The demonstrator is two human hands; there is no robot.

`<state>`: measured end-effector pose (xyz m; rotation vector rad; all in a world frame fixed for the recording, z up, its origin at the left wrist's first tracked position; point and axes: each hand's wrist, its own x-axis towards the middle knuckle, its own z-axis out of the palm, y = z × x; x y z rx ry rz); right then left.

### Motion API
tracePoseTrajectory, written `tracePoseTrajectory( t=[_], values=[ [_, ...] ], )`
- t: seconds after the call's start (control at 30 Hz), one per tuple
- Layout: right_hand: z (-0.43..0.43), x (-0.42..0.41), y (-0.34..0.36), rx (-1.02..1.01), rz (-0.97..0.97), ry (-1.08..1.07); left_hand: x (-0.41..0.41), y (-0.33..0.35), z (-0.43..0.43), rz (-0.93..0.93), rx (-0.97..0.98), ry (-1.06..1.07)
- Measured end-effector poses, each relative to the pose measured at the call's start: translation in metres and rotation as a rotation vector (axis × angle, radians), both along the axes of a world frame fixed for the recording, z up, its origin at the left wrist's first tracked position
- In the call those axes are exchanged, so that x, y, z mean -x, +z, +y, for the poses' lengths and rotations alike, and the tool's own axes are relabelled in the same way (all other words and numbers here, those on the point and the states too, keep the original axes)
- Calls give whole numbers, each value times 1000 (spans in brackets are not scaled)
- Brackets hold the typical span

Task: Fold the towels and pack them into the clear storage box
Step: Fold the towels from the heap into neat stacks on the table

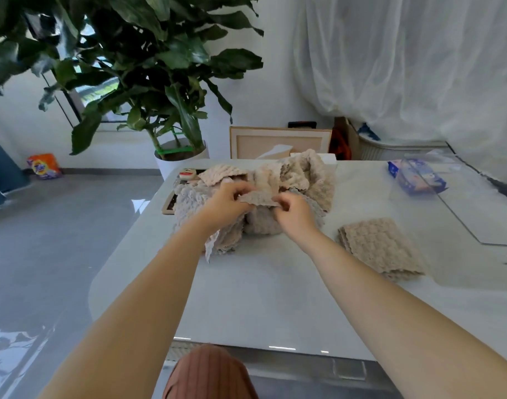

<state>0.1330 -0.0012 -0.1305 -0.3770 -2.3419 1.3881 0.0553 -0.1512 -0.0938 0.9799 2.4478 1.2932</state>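
Note:
A loose pile of beige and grey textured towels (pixel 304 180) lies at the middle of the white table (pixel 261 298). My left hand (pixel 226 201) and my right hand (pixel 294 210) both pinch the edge of one beige towel (pixel 258 198) lifted from the pile's top. One folded beige towel (pixel 380 247) lies flat to the right of the pile. The clear storage box (pixel 482 214) stands at the table's right side, its walls hard to make out.
A blue packet (pixel 416 177) sits seen through the clear box at the far right. A small tray with a round tin (pixel 187 174) is partly under the pile's left side. A large potted plant (pixel 180 152) stands beyond the table's left corner.

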Motion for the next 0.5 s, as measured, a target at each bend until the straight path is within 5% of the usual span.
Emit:
tracePoseTrajectory(
  t=[0.2, 0.33, 0.5],
  values=[
    [35, -33, 17, -64, 223, -336, -19, 14, 6, 357, 291, 157],
    [60, -41, 43, -185, 425, -429, -23, 42, 19, 340, 207, 140],
    [91, -50, 44, -268, 99, -477, -23, 36, 38, 200, 455, -48]
  ],
)
